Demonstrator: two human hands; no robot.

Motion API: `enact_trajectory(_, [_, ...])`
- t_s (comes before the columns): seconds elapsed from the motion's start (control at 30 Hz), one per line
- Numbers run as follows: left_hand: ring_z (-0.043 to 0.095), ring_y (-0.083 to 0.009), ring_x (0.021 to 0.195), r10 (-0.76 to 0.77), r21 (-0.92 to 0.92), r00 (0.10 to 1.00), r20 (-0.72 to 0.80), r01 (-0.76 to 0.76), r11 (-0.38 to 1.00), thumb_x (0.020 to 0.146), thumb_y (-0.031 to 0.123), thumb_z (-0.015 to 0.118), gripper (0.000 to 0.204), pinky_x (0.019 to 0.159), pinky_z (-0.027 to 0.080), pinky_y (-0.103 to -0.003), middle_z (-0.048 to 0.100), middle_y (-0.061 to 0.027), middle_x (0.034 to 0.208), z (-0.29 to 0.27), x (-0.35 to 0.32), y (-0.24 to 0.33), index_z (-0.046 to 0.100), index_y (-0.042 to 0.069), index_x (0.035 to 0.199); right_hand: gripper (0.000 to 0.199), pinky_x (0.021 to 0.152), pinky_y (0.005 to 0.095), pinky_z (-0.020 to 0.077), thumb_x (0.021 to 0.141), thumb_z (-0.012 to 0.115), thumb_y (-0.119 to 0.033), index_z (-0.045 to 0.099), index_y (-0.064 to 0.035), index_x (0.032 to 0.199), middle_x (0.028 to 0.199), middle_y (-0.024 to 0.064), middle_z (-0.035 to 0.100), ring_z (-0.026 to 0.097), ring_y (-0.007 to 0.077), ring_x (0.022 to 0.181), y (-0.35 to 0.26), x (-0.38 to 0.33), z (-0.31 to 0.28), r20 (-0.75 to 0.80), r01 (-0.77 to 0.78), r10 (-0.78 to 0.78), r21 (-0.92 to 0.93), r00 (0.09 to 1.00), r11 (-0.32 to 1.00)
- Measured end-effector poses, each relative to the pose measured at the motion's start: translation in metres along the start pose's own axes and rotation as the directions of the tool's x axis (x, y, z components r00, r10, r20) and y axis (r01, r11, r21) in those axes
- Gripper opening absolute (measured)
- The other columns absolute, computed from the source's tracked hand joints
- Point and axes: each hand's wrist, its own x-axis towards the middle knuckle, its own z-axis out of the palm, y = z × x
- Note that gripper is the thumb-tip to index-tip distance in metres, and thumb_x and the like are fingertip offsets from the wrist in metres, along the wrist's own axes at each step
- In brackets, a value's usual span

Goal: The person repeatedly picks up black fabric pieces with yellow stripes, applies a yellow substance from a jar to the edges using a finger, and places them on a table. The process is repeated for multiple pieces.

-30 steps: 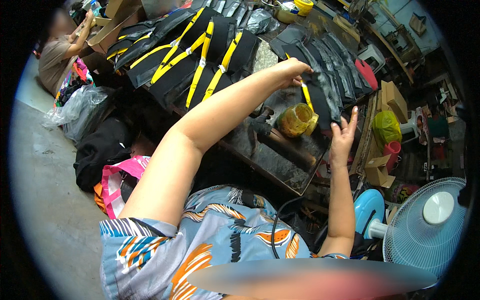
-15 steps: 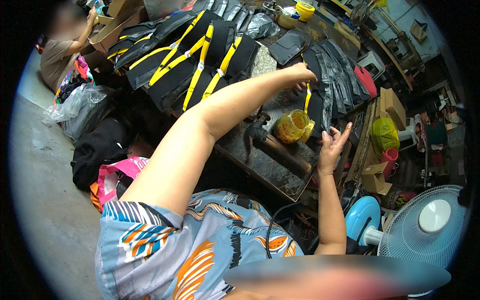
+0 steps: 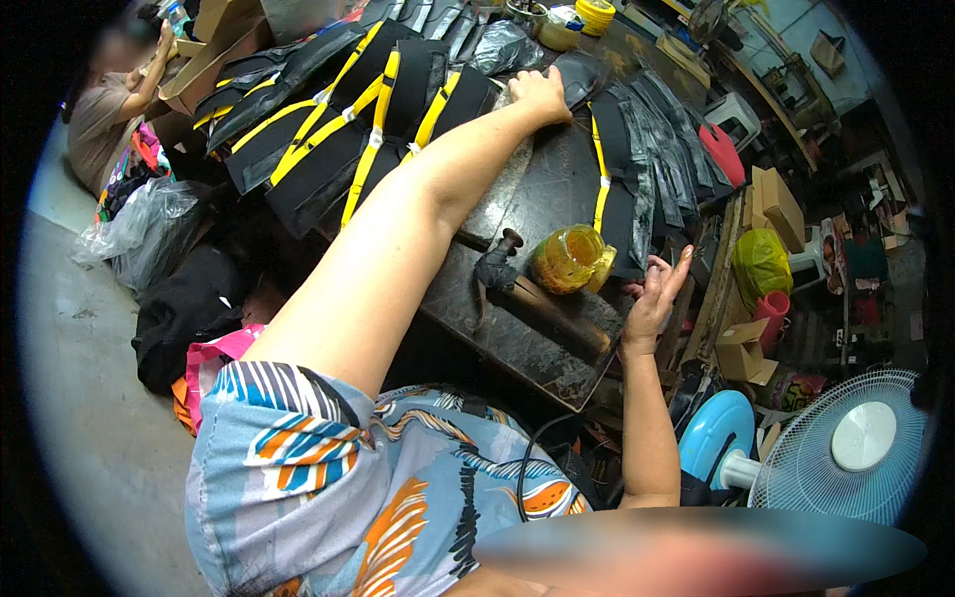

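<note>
My left arm stretches far across the dark worktable (image 3: 497,343). My left hand (image 3: 542,97) has its fingers bent over the left side of a flat black piece (image 3: 584,78); the fingertips are hidden. Right of it lies a black padded strip with a yellow band (image 3: 601,164). My right hand (image 3: 655,303) is raised by the table's right edge, fingers stretched out, one fingertip stained, holding nothing. Between the hands stands an open jar of amber paste (image 3: 567,261). A hammer (image 3: 542,308) lies beside it, close to the near corner.
Black padded pieces with yellow straps (image 3: 373,129) cover the table's left side. Black strips (image 3: 667,149) fan out at the right. A white fan (image 3: 836,448) stands at the lower right, near cardboard boxes (image 3: 776,209). Another person (image 3: 104,119) sits at far left by a carton.
My left hand has moved left and away from me, from the yellow-banded strip to the flat black piece. The right hand stays raised, its fingers closer together. The view has shifted slightly.
</note>
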Motion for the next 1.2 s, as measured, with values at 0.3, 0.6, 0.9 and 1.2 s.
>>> enact_trajectory(0.3, [0.049,-0.0435,0.125,-0.26,-0.587,0.949,-0.181,0.108,0.802,0.065,0.057,0.074,0.093,0.104,0.042,-0.046,0.046,-0.031,0.135,-0.034,0.011,0.003,0.047,0.001,0.135,0.067,0.059,0.0232,0.0469,0.1,0.043,-0.027,0.009,-0.0135,0.156,0.109,0.0125,0.054,0.046,0.0105,0.074,-0.002,-0.001,0.001,-0.007,0.013,-0.014,-0.03,1.0,0.999])
enact_trajectory(0.6, [0.06,-0.0224,0.074,-0.022,-0.997,0.999,-0.041,-0.04,0.065,0.081,0.039,0.068,0.048,0.057,0.054,-0.039,0.056,-0.0128,0.1,-0.093,-0.038,-0.003,0.055,0.006,0.114,0.066,0.061,0.0265,0.0483,0.101,0.041,-0.029,0.008,-0.015,0.156,0.108,0.0112,0.051,0.051,0.0129,0.072,0.004,0.001,-0.001,-0.038,-0.005,0.008,0.1,0.999,0.995])
enact_trajectory(0.9, [0.067,-0.0268,0.087,0.283,-0.965,0.944,-0.169,-0.101,-0.241,0.083,0.042,0.063,0.064,0.061,0.053,-0.035,0.066,-0.0223,0.109,-0.156,-0.223,-0.06,0.052,-0.001,0.13,0.066,0.072,0.0288,0.0493,0.1,0.043,-0.025,0.007,-0.0145,0.155,0.113,0.0104,0.045,0.056,0.015,0.083,-0.027,0.003,-0.022,-0.276,0.195,-0.175,0.048,0.945,0.98])
enact_trajectory(1.2, [0.062,-0.0178,0.069,0.382,-0.996,0.924,0.029,0.059,-0.067,0.076,0.05,0.061,0.067,0.06,0.049,-0.026,0.066,-0.016,0.087,-0.16,-0.355,-0.088,0.059,-0.007,0.111,0.086,0.11,0.0542,0.0318,0.097,0.048,-0.046,-0.01,-0.0168,0.152,0.14,0.0295,0.041,0.043,0.0394,0.128,-0.15,0.009,-0.057,-0.169,0.335,-0.29,0.444,0.942,0.831])
